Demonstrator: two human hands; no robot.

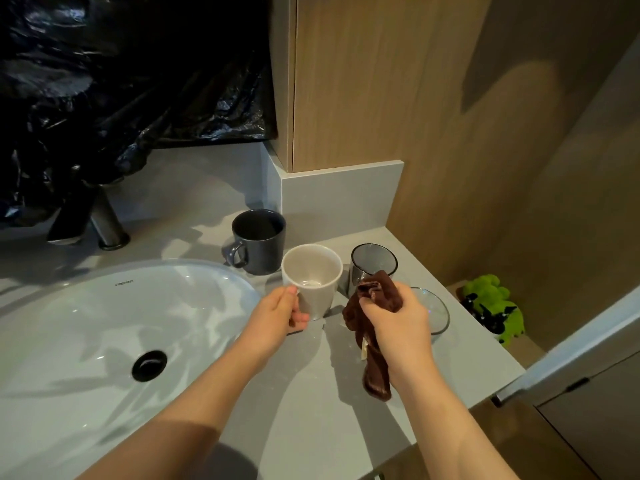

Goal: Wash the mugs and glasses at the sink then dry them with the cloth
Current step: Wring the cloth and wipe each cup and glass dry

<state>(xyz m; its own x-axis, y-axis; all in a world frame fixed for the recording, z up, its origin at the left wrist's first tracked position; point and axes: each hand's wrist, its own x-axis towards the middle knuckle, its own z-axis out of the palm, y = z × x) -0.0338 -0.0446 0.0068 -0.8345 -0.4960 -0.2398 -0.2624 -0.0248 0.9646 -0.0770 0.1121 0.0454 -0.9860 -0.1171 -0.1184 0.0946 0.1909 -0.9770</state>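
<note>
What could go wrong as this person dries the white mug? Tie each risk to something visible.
1. The clear glass stands just behind the right hand, near the edge of the countertop; a swing might knock it off.
2. The brown cloth hangs loose beside the grey glass and might snag it.
3. The left hand alone holds the white mug; if wet, it might slip.

A: What colour are the mugs?
B: The front mug [311, 278] is plain cream; the back mug [259, 240] is dark slate grey.
A: And the cloth [353, 317]?
B: Deep brown, with a small pale tag [363, 349].
A: Around them?
B: White sink [104, 323], black drain [149, 365], pale grey desk [311, 410], smoky grey glass [373, 261], black plastic sheet [121, 81], tan wood-grain wall [398, 81], bright green toy [491, 296].
</note>
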